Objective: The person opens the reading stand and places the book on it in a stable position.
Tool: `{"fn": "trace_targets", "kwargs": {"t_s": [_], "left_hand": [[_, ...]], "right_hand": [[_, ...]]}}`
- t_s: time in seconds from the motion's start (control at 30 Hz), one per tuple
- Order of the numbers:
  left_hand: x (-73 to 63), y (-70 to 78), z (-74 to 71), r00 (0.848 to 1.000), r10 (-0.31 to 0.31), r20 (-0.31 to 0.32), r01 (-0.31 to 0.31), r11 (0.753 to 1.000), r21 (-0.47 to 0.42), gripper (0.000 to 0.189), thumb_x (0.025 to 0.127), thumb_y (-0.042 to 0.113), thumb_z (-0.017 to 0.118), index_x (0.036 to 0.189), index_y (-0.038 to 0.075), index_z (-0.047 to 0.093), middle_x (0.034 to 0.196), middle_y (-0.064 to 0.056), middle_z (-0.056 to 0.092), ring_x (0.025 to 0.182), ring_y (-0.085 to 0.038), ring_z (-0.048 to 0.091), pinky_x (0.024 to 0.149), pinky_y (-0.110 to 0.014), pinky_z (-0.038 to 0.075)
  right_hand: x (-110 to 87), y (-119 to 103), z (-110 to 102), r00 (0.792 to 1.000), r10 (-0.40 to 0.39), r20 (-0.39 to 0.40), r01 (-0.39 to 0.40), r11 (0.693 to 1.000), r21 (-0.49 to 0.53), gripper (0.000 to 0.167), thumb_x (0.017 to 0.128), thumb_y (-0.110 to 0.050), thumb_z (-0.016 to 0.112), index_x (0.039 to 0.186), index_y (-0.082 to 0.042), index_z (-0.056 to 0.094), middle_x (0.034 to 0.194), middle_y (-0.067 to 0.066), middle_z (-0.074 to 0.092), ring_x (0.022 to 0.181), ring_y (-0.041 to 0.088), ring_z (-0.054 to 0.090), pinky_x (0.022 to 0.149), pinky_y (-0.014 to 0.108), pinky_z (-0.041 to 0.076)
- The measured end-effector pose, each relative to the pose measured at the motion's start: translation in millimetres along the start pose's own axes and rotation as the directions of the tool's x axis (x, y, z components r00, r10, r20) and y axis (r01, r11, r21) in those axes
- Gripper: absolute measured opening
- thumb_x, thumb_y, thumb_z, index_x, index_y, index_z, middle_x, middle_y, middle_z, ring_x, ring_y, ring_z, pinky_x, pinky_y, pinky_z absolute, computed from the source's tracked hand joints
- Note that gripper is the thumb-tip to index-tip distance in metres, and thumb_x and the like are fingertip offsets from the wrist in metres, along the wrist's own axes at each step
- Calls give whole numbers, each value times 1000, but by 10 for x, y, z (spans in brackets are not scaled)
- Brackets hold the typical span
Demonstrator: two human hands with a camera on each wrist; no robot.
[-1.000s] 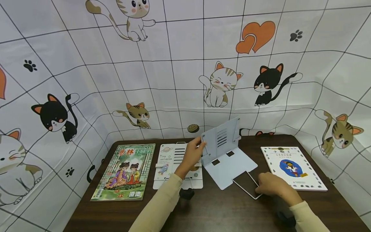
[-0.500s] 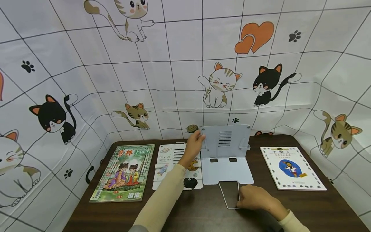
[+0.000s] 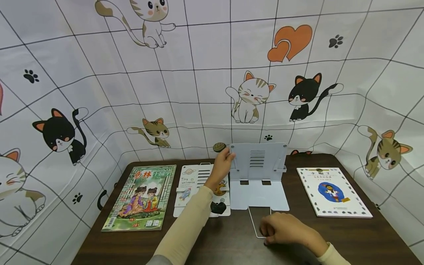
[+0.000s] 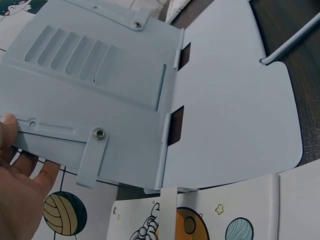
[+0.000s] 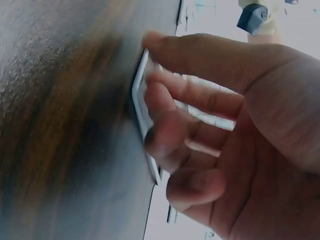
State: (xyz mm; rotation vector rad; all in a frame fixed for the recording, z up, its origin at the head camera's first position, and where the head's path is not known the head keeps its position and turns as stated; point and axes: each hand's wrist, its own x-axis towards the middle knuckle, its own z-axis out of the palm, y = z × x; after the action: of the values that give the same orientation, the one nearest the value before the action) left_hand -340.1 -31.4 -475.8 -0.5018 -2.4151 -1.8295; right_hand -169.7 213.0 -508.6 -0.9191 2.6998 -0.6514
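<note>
A pale blue-grey metal book stand (image 3: 258, 195) stands unfolded at the back middle of the table, its slotted back panel (image 4: 85, 75) raised from its flat base. My left hand (image 3: 220, 165) pinches the left edge of that panel, thumb on the near face and fingers behind. From the front of the base a thin wire leg (image 3: 253, 224) extends toward me over the tabletop. Curled fingers of my right hand (image 3: 283, 229) are at the leg's front right corner. In the right wrist view, the thumb tip overlaps the wire (image 5: 135, 95), with the other fingertips close behind it.
A white "Tiny universe" book stand (image 3: 188, 180) lies folded left of the metal one, partly under my left forearm. Further left lies a green magazine (image 3: 140, 198). At the right is a white book (image 3: 334, 193). A cat-print curtain (image 3: 198, 84) rises behind the table (image 3: 232, 250).
The book stand has turned to face me squarely, and its wire leg has swung left. My right hand has moved left and toward the table's front with the leg; my left hand keeps its grip.
</note>
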Motion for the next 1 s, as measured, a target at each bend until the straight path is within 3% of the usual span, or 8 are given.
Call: {"fn": "trace_targets", "kwargs": {"t_s": [0.23,0.53,0.77,1.0], "left_hand": [[-9,10,-12,1000,15,10,-15,1000,19,27,114,22,51,93,10,41,74,3,30,58,-11,28,57,-23,30],[-79,67,3,1000,14,5,-14,998,58,31,114,22,51,89,9,37,74,2,30,59,-12,30,58,-23,30],[-112,81,2,999,46,-11,-45,995,90,30,113,22,53,91,8,39,73,2,29,59,-11,30,58,-22,31],[-132,44,1,999,27,-29,-25,997,68,30,113,21,54,89,9,40,70,3,32,56,-10,31,55,-22,31]], "right_hand": [[51,-19,35,994,-105,-26,102,991,-81,27,79,-15,87,76,-32,67,71,-24,57,65,-8,48,56,20,41],[53,-28,56,986,-155,-57,143,973,-181,28,69,-17,80,71,-30,56,69,-24,44,59,-7,38,51,17,32],[29,-68,-206,985,-106,-134,93,991,-100,27,79,-18,78,82,-32,55,70,-24,45,62,-7,37,54,19,32],[92,4,-385,950,-96,-297,125,989,79,20,95,-7,71,89,-24,63,74,-20,52,65,-7,43,57,19,41]]}}
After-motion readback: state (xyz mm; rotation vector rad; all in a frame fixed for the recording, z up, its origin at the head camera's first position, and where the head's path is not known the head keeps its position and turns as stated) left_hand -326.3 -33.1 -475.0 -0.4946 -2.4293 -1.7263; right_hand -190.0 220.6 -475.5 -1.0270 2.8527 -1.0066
